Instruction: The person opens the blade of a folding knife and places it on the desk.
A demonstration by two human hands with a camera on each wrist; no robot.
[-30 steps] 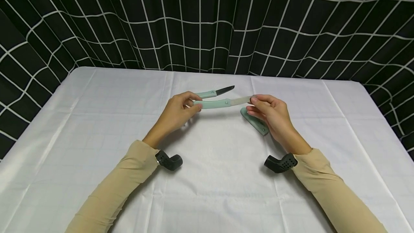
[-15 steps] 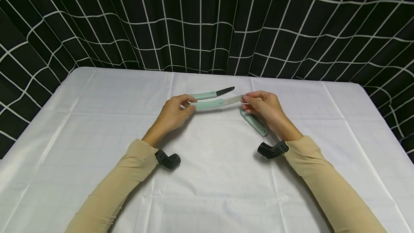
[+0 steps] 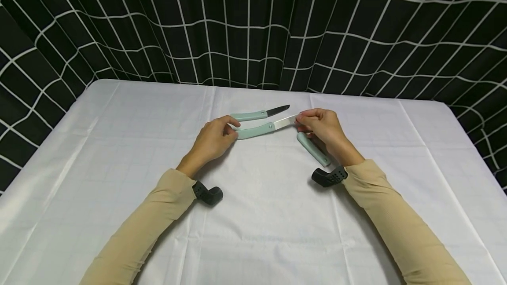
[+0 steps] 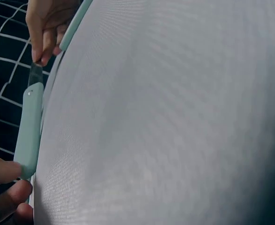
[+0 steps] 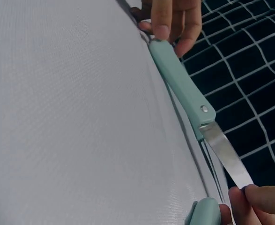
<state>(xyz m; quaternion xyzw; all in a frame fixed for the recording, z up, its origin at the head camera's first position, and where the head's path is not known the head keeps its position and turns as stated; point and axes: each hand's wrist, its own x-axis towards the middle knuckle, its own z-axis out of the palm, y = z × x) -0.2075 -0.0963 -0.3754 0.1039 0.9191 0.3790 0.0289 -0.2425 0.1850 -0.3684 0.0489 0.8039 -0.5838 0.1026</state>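
Checking both hands, we find the left hand (image 3: pixel 214 140) pinching the butt of the silver-bladed knife (image 3: pixel 255 131) between thumb and fingers, while the right hand (image 3: pixel 321 127) pinches its blade near the tip. The knife stands unfolded near the far edge of the white cloth (image 3: pixel 261 214), its blade pointing between 2 and 3 o'clock. We record a dark-bladed knife (image 3: pixel 249 116), also unfolded, just beside it at 12 o'clock. At 4 o'clock lies a green handle (image 3: pixel 314 149); whether the right hand's lower fingers touch it, we cannot tell.
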